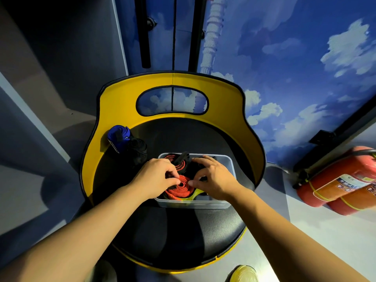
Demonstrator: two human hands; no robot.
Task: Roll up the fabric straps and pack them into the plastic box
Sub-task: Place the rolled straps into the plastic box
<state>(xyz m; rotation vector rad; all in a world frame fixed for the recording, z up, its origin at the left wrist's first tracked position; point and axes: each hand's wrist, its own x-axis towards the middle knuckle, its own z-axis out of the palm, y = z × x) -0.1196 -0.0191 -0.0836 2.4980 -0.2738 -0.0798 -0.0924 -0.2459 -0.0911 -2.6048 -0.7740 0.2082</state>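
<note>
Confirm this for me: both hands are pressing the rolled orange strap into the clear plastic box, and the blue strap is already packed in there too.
One part is wrong. The head view shows the blue strap lying outside the plastic box, on the chair seat. The left hand and right hand do hold the rolled orange strap in the box.

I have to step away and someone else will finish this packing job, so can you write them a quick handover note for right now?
Left hand and right hand: both in the plastic box, fingers pinching the red rolled strap at its near end, seating it.
Box: sits on the black seat of the yellow chair. A second red roll lies at the far end, with dark straps beside it.
Done: at least two red rolls are in the box.
Left: the blue strap and the black strap beside it lie on the seat, left of the box, not yet packed.
</note>
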